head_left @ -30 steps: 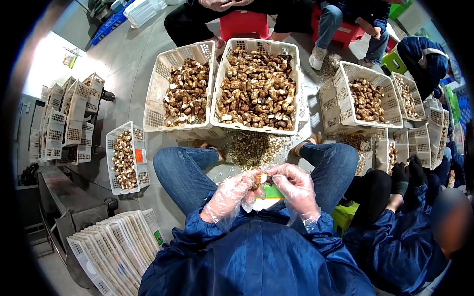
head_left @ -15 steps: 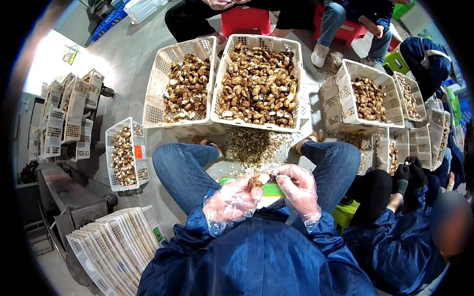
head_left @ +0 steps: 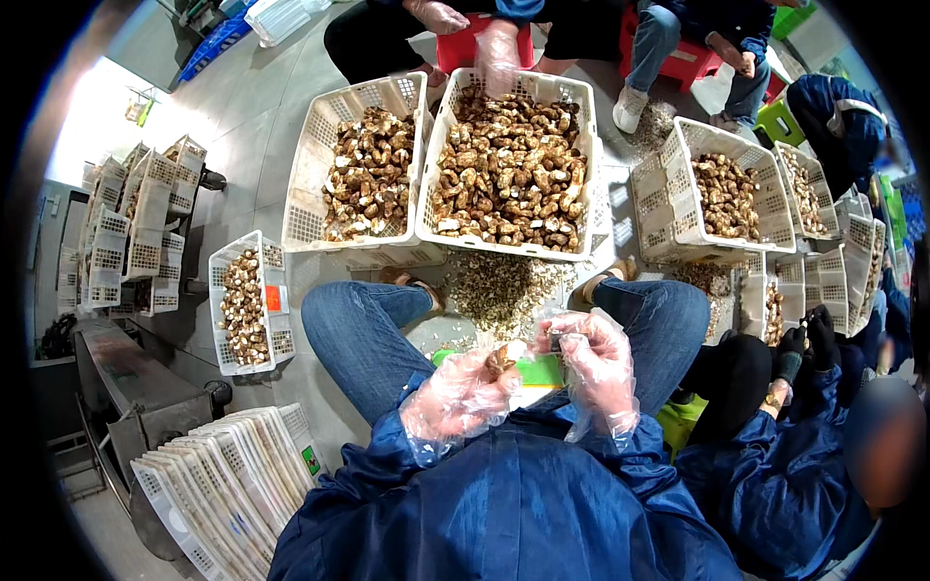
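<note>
My left hand [head_left: 453,395], in a clear plastic glove, is closed around a brown mushroom [head_left: 501,362] whose pale stem end points to the right. Just beside it, my right hand [head_left: 596,365], gloved likewise, is closed on a small dark tool [head_left: 556,340] that looks like a short knife; the fingers hide most of it. The tool is apart from the mushroom. Below both hands, between my knees, is a green-and-white surface [head_left: 539,372]. Mushroom scraps [head_left: 504,290] litter the floor beyond.
Ahead stand two white crates, a left one [head_left: 302,194] and a right one [head_left: 504,246], holding brown mushrooms. A smaller crate [head_left: 227,358] is at left, near stacked empty crates [head_left: 218,484]. Across, a co-worker's gloved hand [head_left: 498,58] reaches into the right crate. Another person [head_left: 775,474] sits close at my right.
My right hand has drawn slightly right and up, taking the dark tool away from the mushroom. The co-worker's hand has come down into the far end of the right crate.
</note>
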### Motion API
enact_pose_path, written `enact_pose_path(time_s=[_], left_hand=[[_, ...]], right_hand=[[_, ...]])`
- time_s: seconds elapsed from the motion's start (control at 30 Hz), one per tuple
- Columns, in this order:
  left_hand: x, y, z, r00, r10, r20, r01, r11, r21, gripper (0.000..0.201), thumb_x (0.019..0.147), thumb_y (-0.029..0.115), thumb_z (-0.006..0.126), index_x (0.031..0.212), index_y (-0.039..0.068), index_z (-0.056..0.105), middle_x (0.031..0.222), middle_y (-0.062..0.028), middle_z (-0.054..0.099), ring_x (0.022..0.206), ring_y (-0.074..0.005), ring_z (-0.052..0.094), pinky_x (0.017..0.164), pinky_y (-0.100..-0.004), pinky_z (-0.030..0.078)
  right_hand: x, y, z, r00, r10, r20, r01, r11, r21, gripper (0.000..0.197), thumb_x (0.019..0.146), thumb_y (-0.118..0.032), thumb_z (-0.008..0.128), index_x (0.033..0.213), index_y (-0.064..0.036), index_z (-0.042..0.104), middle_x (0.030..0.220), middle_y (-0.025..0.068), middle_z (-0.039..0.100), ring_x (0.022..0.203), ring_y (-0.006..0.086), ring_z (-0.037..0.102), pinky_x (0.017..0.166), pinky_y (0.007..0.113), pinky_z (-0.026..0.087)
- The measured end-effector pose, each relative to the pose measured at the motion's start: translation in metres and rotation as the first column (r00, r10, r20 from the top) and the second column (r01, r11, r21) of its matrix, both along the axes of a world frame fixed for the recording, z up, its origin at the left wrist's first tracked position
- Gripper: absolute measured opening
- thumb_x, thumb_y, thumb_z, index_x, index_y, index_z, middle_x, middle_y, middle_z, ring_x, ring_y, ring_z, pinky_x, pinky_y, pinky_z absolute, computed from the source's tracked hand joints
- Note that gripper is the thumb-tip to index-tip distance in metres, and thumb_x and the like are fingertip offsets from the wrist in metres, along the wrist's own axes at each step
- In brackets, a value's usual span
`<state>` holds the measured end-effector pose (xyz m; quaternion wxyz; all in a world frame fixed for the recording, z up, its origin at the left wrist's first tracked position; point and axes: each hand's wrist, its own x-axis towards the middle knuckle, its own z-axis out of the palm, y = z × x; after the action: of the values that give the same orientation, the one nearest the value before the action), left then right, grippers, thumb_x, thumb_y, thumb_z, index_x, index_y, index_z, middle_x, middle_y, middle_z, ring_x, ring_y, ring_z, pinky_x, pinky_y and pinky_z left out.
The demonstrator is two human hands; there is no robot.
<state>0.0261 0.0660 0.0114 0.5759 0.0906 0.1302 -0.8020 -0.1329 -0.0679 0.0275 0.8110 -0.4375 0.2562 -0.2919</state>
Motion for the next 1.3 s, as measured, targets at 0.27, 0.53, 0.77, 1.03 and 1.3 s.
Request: enact_pose_path(time_s=[0.27,0.53,0.77,1.03,1.3], left_hand=[[-0.006,-0.007,0.015,0.447,0.04,0.894,-0.131,0.991,0.021,0.026,0.089,0.007,0.062,0.113,0.0,0.052,0.1,-0.0066,0.06,0.084,-0.0099,0.057,0.077,-0.0247,0.049],[-0.012,-0.009,0.022,0.202,0.073,0.977,-0.136,0.99,-0.046,0.029,0.083,-0.001,0.066,0.109,-0.001,0.053,0.1,-0.0066,0.06,0.091,-0.0111,0.059,0.079,-0.0255,0.051],[-0.013,-0.01,0.024,0.251,0.071,0.965,-0.144,0.989,-0.036,0.03,0.082,-0.002,0.068,0.108,-0.001,0.054,0.096,-0.0062,0.061,0.088,-0.0108,0.06,0.078,-0.0257,0.051],[-0.01,-0.011,0.024,-0.44,0.183,0.88,0.002,0.979,-0.202,0.032,0.071,-0.004,0.071,0.101,0.002,0.059,0.093,-0.0088,0.062,0.087,-0.0211,0.062,0.078,-0.0316,0.049],[-0.008,-0.012,0.024,-0.379,0.201,0.903,-0.003,0.976,-0.218,0.027,0.071,-0.003,0.069,0.095,0.003,0.06,0.095,-0.0113,0.06,0.087,-0.0238,0.061,0.077,-0.0324,0.049]], right_hand=[[0.005,0.005,0.012,0.954,0.038,-0.298,-0.165,0.895,-0.414,0.004,0.081,0.001,0.061,0.084,0.0048,0.061,0.094,0.0107,0.065,0.086,0.0157,0.061,0.075,0.028,0.049],[0.001,0.005,0.009,0.94,0.046,-0.337,-0.141,0.954,-0.265,0.008,0.084,-0.002,0.059,0.088,0.0045,0.061,0.091,0.01,0.063,0.083,0.0156,0.061,0.075,0.029,0.049],[0.003,0.006,0.011,0.969,0.072,-0.235,-0.061,0.997,0.051,0.009,0.084,-0.002,0.06,0.088,0.0046,0.063,0.09,0.0074,0.064,0.083,0.0121,0.06,0.073,0.026,0.048],[0.004,0.004,0.008,0.965,0.106,-0.242,-0.09,0.993,0.075,0.014,0.085,-0.004,0.059,0.097,0.003,0.064,0.088,0.003,0.063,0.079,0.0083,0.057,0.073,0.023,0.046],[-0.003,0.0,-0.012,0.962,0.205,-0.182,-0.185,0.975,0.124,0.018,0.087,-0.008,0.061,0.1,0.0031,0.064,0.09,0.0042,0.064,0.082,0.0089,0.058,0.076,0.024,0.046]])
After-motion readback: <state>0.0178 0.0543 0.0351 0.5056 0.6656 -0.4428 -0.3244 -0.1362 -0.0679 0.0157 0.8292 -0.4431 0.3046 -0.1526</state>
